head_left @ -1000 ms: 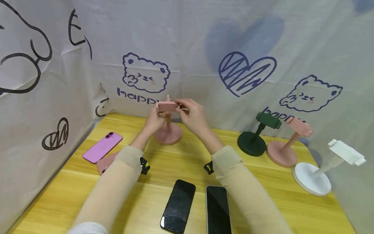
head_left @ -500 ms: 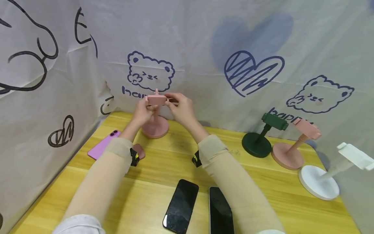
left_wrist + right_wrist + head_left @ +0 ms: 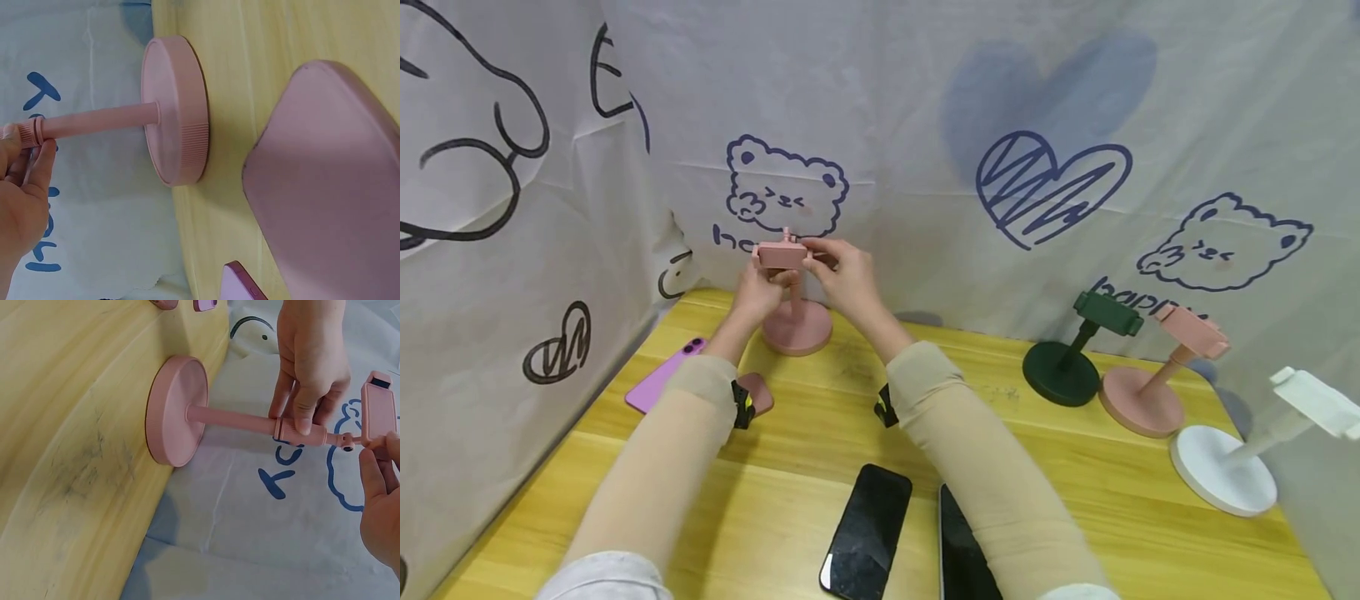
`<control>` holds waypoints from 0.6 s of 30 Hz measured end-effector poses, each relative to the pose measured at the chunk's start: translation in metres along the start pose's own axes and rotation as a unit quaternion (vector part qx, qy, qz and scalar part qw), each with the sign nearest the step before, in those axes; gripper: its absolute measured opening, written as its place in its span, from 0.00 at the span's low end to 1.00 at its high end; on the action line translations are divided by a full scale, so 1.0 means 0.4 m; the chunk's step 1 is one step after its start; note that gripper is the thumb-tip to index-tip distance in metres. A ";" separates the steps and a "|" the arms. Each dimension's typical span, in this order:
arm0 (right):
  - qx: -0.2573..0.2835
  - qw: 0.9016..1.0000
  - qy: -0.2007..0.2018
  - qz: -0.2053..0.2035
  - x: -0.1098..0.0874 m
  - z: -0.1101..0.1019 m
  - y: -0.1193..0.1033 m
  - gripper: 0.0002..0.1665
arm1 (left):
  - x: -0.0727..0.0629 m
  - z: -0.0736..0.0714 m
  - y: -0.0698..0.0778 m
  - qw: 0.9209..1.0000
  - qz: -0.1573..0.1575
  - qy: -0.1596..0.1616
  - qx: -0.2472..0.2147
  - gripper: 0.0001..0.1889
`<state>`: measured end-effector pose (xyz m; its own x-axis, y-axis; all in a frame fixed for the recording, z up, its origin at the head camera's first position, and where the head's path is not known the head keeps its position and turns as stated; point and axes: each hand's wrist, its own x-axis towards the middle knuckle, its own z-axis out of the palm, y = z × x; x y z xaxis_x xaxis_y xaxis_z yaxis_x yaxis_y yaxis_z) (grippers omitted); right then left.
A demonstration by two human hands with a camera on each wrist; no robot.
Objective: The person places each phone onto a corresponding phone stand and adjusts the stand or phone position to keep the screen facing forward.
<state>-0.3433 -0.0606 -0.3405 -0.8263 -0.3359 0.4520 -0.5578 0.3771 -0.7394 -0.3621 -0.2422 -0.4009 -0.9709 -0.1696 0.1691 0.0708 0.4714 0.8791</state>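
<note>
A pink phone stand (image 3: 797, 331) with a round base stands at the back left of the table. My left hand (image 3: 756, 297) grips the ribbed collar (image 3: 317, 435) near the top of its post, thumb and fingers around it. The oblong phone clamp (image 3: 781, 257) is at the top, joined by a small ball joint (image 3: 344, 442). My right hand (image 3: 382, 509) pinches the clamp's end between thumb and fingers. No phone sits in the clamp. In the left wrist view the base (image 3: 177, 112) rests on the table.
Near my left sleeve lie a pink phone (image 3: 757, 393) and a purple phone (image 3: 662, 380). Two dark-screened phones, one (image 3: 867, 533) in full view and one (image 3: 961, 550) under my right sleeve, lie in front. Green (image 3: 1060, 373), pink (image 3: 1142, 402) and white (image 3: 1223, 472) stands line the right.
The pink stand has moved left and slightly back with both hands on it. In the last half second its clamp has shifted further left while the base stays.
</note>
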 end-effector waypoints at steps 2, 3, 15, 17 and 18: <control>0.005 1.000 0.003 0.007 0.003 0.002 0.000 0.19 | 0.003 0.002 -0.003 1.000 0.005 0.002 -0.001 0.33; 0.007 1.000 0.005 0.010 0.005 0.003 0.000 0.19 | 0.004 0.003 -0.003 1.000 0.006 0.003 -0.002 0.34; 0.002 1.000 0.006 0.024 0.005 0.006 -0.002 0.18 | -0.011 0.003 0.013 0.998 0.034 0.011 0.044 0.37; 0.004 1.000 0.007 0.021 0.004 0.005 -0.001 0.18 | -0.023 0.003 0.013 0.997 0.058 0.009 0.047 0.36; 0.004 1.000 0.008 0.020 0.004 0.005 -0.001 0.18 | -0.030 0.003 0.012 0.997 0.066 0.008 0.045 0.35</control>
<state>-0.3441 -0.0631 -0.3404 -0.8489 -0.3067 0.4305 -0.5240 0.3820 -0.7613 -0.3505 -0.2368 -0.3992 -0.9505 -0.1152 0.2885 0.1757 0.5663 0.8052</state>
